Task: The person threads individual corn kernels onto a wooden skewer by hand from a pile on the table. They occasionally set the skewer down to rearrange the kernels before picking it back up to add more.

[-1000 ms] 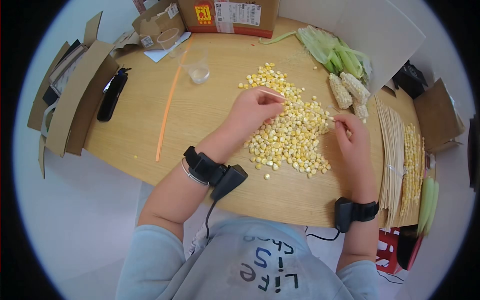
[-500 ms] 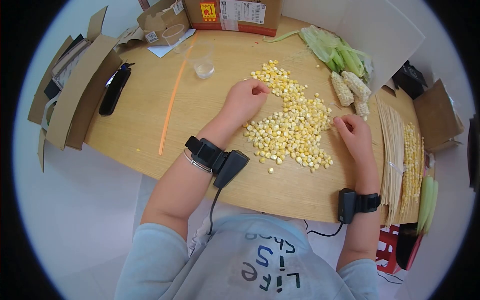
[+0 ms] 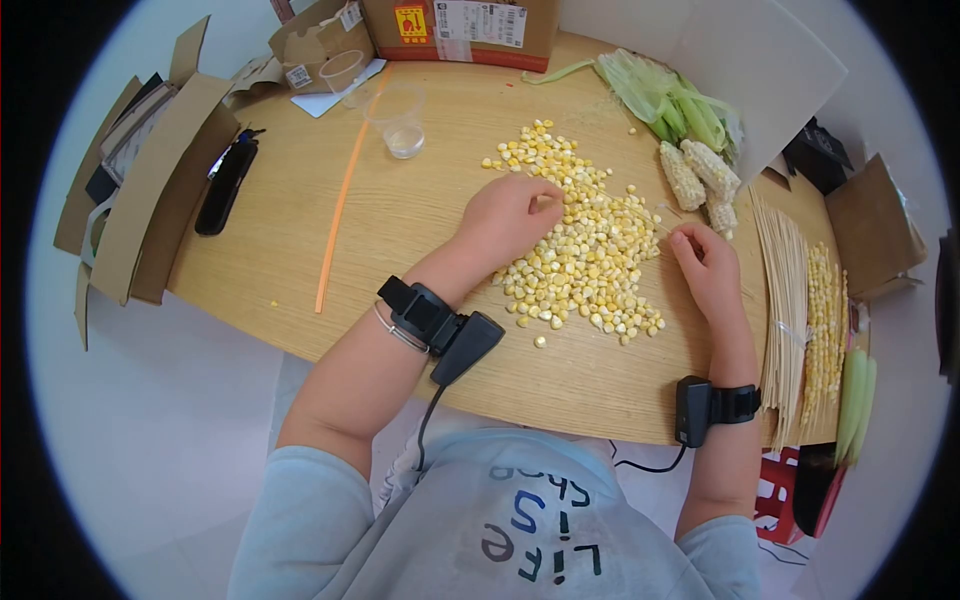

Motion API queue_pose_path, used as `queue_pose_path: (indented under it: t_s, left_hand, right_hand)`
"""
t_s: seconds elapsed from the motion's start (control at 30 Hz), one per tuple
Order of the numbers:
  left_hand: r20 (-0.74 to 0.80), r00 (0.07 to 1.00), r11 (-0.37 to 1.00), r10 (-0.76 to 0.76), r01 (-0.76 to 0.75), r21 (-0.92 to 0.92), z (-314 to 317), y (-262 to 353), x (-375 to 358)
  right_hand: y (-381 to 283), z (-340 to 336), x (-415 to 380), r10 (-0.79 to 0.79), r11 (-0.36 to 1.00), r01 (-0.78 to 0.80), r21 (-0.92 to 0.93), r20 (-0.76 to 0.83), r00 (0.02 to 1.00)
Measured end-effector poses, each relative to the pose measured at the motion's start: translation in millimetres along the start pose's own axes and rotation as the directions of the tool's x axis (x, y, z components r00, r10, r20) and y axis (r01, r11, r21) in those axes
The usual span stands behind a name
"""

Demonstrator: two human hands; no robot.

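Note:
A loose spread of yellow and white corn kernels point(image 3: 590, 255) covers the middle of the table. My left hand point(image 3: 508, 222) is over the kernels' left side, thumb and fingers pinched together; whatever is between the fingertips is hidden. At the right edge of the spread, my right hand point(image 3: 708, 268) pinches a thin bamboo skewer point(image 3: 637, 211), which points up and left over the kernels. To the right of that hand lie a bundle of bare skewers point(image 3: 783, 300) and a row of skewers threaded with corn kernels point(image 3: 824, 335).
Stripped corn cobs point(image 3: 682, 177) and green husks point(image 3: 695, 118) lie at the back right. Clear plastic cups point(image 3: 405, 138) stand at the back left, near an orange strip point(image 3: 343, 210). Cardboard boxes point(image 3: 175, 190) and a black case point(image 3: 228, 185) are at the left. Husked ears point(image 3: 853, 400) lie far right.
My left hand has moved right and slightly down, further over the kernels. My right hand stays nearly in place with the skewer.

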State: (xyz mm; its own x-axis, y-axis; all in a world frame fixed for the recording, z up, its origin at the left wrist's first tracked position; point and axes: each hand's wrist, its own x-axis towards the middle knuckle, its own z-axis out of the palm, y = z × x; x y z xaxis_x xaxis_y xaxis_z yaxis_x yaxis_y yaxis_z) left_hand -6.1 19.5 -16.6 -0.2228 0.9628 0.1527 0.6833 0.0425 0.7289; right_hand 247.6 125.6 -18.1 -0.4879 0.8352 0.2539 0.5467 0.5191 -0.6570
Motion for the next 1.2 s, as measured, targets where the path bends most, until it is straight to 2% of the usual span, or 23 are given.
queue_pose_path:
  t_s: [0.03, 0.1, 0.23, 0.3, 0.33, 0.4, 0.43, 0.5, 0.6, 0.83, 1.03, 1.1, 1.13, 1.2]
  left_hand:
    - [0.001, 1.0, 1.0, 0.0, 0.0, 0.0, 2, -2, 2]
    - [-0.051, 0.994, 0.92, -0.096, 0.069, -0.387, 5, -5, 5]
    - [-0.083, 0.994, 0.859, -0.066, 0.015, -0.512, 2, 3, 4]
    - [0.104, 0.957, 0.634, -0.272, 0.259, -0.729, -6, 10, 2]
    - [0.105, 0.957, 0.634, -0.271, 0.259, -0.729, -6, 8, 2]
    - [0.137, 0.943, 0.531, -0.302, 0.286, -0.798, -4, 3, 4]
    - [0.138, 0.943, 0.53, -0.303, 0.287, -0.798, -3, 1, 4]
    - [0.032, 0.954, 0.594, -0.298, 0.211, -0.777, -2, 0, 5]
    - [-0.016, 0.935, 0.609, -0.354, 0.218, -0.762, -6, 1, 5]
    - [-0.136, 0.863, 0.563, -0.487, 0.191, -0.804, -17, -10, 8]
    - [-0.068, 0.889, 0.546, -0.454, 0.217, -0.81, -14, -7, 8]
    - [0.024, 0.946, 0.544, -0.323, 0.207, -0.813, -12, -2, 6]
    - [0.024, 0.946, 0.545, -0.323, 0.207, -0.813, -11, 1, 5]
    - [0.167, 0.963, 0.596, -0.21, 0.262, -0.759, -9, 8, 1]
  right_hand:
    - [-2, 0, 0, 0.001, 1.0, -0.001, 0.0, -0.001, 1.0]
    - [-9, 0, -1, -0.092, 0.994, 0.091, 0.057, 0.022, 0.996]
    - [-15, 1, -3, -0.099, 0.993, 0.095, 0.064, 0.056, 0.994]
    - [-17, 0, -3, -0.143, 0.989, 0.14, 0.056, 0.054, 0.988]
    - [-17, 0, -3, -0.142, 0.989, 0.139, 0.056, 0.054, 0.988]
    - [-17, 0, -3, -0.195, 0.98, 0.191, 0.06, 0.064, 0.979]
    - [-17, 1, -3, -0.194, 0.98, 0.19, 0.06, 0.064, 0.979]
    - [-18, 0, -4, -0.211, 0.977, 0.208, 0.052, 0.067, 0.975]
    - [-18, -1, -3, -0.19, 0.982, 0.188, 0.025, 0.09, 0.978]
    - [-2, -3, 0, -0.128, 0.992, 0.128, 0.001, 0.052, 0.99]
    - [-15, -6, -2, -0.123, 0.992, 0.122, -0.038, -0.005, 0.992]
    - [-22, -4, 0, -0.335, 0.94, 0.338, 0.05, -0.057, 0.94]
    - [-23, -5, 0, -0.335, 0.94, 0.338, 0.05, -0.057, 0.94]
    - [-24, -6, 0, -0.345, 0.937, 0.348, -0.032, 0.085, 0.935]
